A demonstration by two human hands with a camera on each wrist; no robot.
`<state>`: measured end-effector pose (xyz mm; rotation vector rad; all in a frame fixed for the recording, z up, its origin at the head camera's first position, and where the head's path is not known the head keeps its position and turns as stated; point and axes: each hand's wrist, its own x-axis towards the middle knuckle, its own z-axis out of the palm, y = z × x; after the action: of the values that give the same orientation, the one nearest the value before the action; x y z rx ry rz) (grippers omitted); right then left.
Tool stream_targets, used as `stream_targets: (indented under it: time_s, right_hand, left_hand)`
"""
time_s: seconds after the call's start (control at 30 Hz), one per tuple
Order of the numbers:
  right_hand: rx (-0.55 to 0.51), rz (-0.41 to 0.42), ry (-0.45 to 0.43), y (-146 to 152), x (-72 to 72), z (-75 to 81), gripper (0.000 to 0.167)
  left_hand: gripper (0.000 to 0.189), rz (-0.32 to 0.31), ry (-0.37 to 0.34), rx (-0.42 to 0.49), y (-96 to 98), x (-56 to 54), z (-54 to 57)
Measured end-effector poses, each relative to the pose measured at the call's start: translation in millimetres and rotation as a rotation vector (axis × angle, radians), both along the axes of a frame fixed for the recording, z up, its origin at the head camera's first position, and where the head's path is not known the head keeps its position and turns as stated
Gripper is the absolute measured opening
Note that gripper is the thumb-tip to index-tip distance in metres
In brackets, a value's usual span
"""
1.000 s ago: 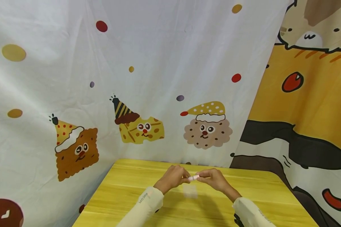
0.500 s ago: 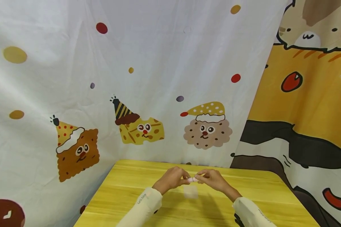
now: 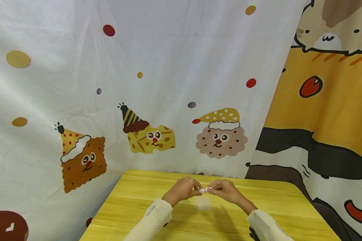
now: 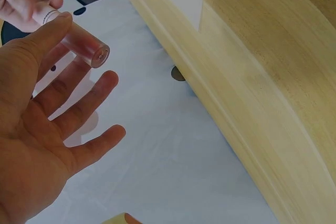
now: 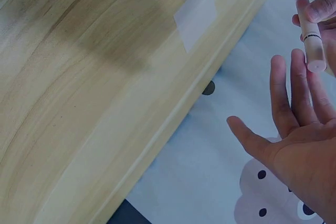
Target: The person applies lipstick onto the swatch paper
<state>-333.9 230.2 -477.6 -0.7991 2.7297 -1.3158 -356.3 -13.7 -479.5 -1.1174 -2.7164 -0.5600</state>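
Both hands meet over the far part of the table, holding a small lip gloss tube (image 3: 203, 190) between them. My left hand (image 3: 183, 190) pinches its clear pinkish body between thumb and index finger. In the left wrist view, the round end of the tube (image 4: 100, 55) points out past the thumb, and the other fingers are spread. At the other end, my right hand (image 3: 226, 190) pinches the pale cap. In the right wrist view, the cap (image 5: 315, 59) shows beyond a thin dark ring, with the right hand's other fingers extended.
A thin whitish square (image 3: 203, 203) lies on the yellow wood-grain table (image 3: 132, 204) just below the hands. Behind the table's far edge hangs a white cloth (image 3: 169, 67) printed with cartoon snacks and dots. An orange and black cartoon cloth (image 3: 319, 113) hangs at the right.
My right fingers have shifted slightly left along the tube and cover more of its pale cap. The left hand keeps its pinch almost in place.
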Motion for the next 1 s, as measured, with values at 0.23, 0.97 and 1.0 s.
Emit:
stream_targets:
  time_s: [0.23, 0.97, 1.0]
  right_hand:
    - [0.013, -0.044, -0.062, -0.3, -0.6, -6.8, 0.030]
    - [-0.003, -0.012, -0.061, 3.9, -4.0, -8.3, 0.025]
    - [-0.007, -0.010, -0.061, 4.4, -4.5, -8.1, 0.026]
  left_hand:
    - [0.020, -0.002, 0.009, -0.007, 1.8, 1.8, -1.1]
    - [0.019, 0.015, -0.004, -0.013, 1.2, 1.4, 2.2]
    - [0.019, 0.016, -0.002, -0.015, 1.3, 1.5, 2.8]
